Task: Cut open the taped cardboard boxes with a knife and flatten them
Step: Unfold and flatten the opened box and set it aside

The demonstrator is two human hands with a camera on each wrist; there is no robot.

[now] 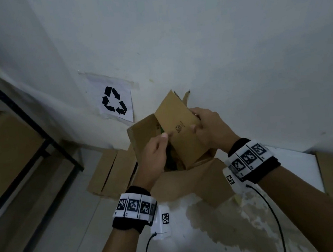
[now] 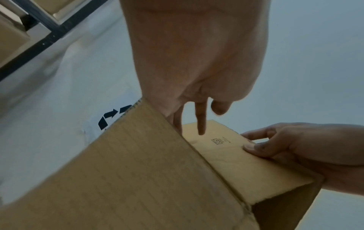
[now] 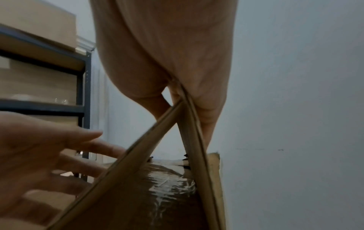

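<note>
Fingers (image 2: pixel 256 134) and thumb of the right hand (image 1: pixel 211 127) pinch the far right edge of the cardboard box (image 1: pixel 180 130), thumb on the near face beside a small printed mark, the other fingers curled behind the panel. Fingers of the left hand (image 1: pixel 156 153) are straight and spread, reaching in along the box's left side; the right wrist view shows them loose against a panel edge, holding nothing. Both hands hold the box up in front of the wall, its panels partly folded toward each other and meeting in a narrow wedge at the right hand. Glossy tape (image 3: pixel 167 186) covers the inside surface between those panels; whether it is cut I cannot tell, as that view is dim.

Below the box, flattened cardboard (image 1: pixel 113 172) lies on the pale tiled floor (image 1: pixel 55 230) against the base of the white wall (image 1: pixel 214 38). A paper sheet with a black recycling sign (image 1: pixel 114 100) is taped to the wall just left of the box. At the left stands a dark metal shelf rack (image 1: pixel 15 104) holding more brown boxes, well apart from the hands. A white surface with a worn, blotchy patch (image 1: pixel 224 232) sits under the forearms, with another cardboard sheet lying across its far part. Open floor runs between the rack and the flattened pile; on the right the wall is close to the box's edge.
</note>
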